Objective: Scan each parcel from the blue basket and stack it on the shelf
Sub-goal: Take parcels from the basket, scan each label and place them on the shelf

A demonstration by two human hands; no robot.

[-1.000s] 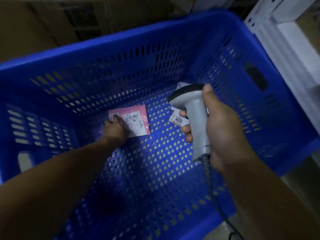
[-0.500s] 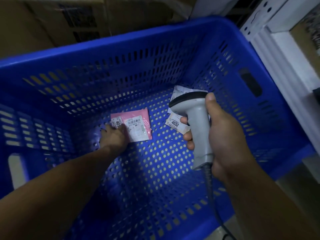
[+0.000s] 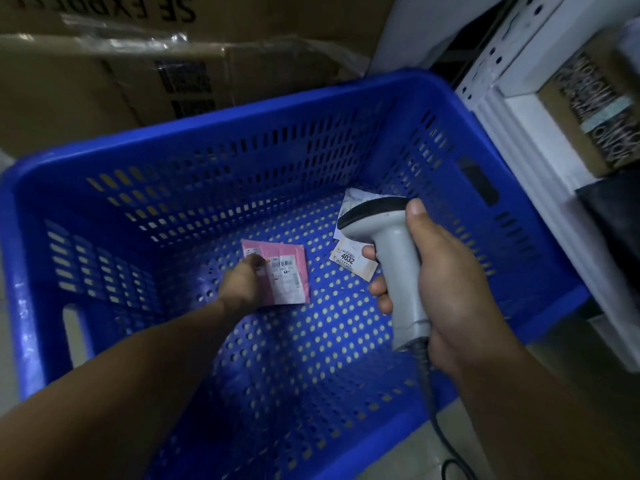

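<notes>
A small pink parcel [image 3: 291, 271] with a white label is deep in the blue basket [image 3: 214, 140]. My left hand [image 3: 242, 285] pinches its left edge and tilts it up off the perforated floor. A white parcel [image 3: 351, 259] marked 4032 lies on the floor to the right, partly hidden behind the scanner. My right hand [image 3: 446, 282] grips the grey barcode scanner [image 3: 391, 258] by its handle, thumb near the head, held above the basket's right side. Its cable [image 3: 433, 403] trails down toward the bottom edge.
Brown cardboard boxes [image 3: 104, 81] stand behind the basket. A white metal shelf [image 3: 519, 109] rises at the right, holding a patterned carton [image 3: 595, 112] and a dark item [image 3: 616, 216].
My left hand has closed on the pink parcel's edge and lifted it off the floor. The view has pulled back and the scanner has shifted slightly right.
</notes>
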